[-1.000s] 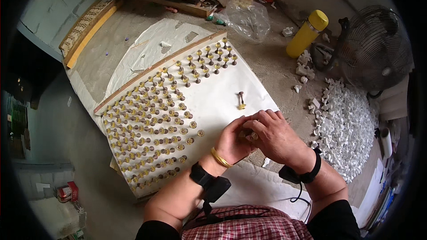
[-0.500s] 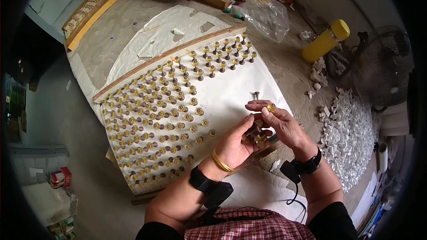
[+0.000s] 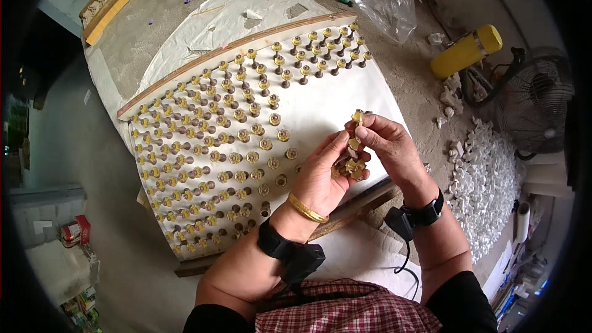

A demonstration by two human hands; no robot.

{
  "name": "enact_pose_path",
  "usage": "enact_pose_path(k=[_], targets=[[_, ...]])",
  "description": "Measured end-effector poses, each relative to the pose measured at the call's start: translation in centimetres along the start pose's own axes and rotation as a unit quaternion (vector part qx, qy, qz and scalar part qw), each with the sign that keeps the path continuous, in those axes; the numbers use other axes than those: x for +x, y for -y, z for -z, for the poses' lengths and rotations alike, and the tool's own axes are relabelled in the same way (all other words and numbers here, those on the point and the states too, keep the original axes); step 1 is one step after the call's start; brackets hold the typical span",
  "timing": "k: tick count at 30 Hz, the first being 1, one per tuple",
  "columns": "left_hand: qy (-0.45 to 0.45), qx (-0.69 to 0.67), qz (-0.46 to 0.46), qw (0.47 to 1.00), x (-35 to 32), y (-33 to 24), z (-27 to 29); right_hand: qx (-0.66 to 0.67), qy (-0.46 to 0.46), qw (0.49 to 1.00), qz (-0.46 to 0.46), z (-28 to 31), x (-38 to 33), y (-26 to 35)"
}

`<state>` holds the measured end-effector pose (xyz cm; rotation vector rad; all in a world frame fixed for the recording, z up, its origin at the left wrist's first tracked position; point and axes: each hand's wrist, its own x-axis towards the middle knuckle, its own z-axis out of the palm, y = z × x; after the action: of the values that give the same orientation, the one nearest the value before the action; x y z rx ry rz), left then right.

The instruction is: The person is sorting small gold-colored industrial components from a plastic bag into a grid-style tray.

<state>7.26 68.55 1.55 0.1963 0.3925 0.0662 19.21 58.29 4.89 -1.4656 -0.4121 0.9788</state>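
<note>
My left hand (image 3: pixel 324 172), with a gold bangle at its wrist, is cupped around a handful of small amber translucent pieces (image 3: pixel 350 168). Beside it, my right hand (image 3: pixel 394 148) pinches a single amber piece (image 3: pixel 357 116) between thumb and fingers. A dark bit shows just behind that piece; whether it is a separate stem I cannot tell. Both hands are over the near right part of a white-covered board (image 3: pixel 327 108). Across the board stand many rows of dark-stemmed knobs with yellow translucent tops (image 3: pixel 213 139).
A wooden strip (image 3: pixel 246 43) runs along the board's far edge. To the right lie a heap of white pieces (image 3: pixel 481 191), a yellow bottle (image 3: pixel 465 52) and a black fan (image 3: pixel 536 98). A clear plastic bag (image 3: pixel 382 3) lies at the back.
My right hand has turned and moved up with the amber piece, to where a lone dark stem showed on the board. My left hand still cups its handful. The view has shifted slightly.
</note>
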Motion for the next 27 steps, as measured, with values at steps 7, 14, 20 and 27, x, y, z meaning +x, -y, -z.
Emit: enact_pose_path(k=[7, 14, 20, 27], targets=[[-0.016, -0.004, 0.011, 1.0, -0.1, 0.5, 0.0, -0.059, -0.007, 0.998, 0.036, 0.9, 0.8, 0.1], [-0.032, -0.036, 0.03, 0.998, -0.3, 1.6, -0.3, -0.266, -0.045, 0.955, 0.123, 0.2, 7.1, -0.3], [-0.092, -0.025, -0.009, 0.995, -0.2, 1.9, 0.4, -0.428, 0.019, 0.886, 0.176, -3.4, 9.6, 0.4], [-0.107, -0.035, -0.052, 0.992, 0.1, 2.1, 0.6, -0.511, 0.046, 0.823, 0.244, -4.4, 10.9, -0.6]])
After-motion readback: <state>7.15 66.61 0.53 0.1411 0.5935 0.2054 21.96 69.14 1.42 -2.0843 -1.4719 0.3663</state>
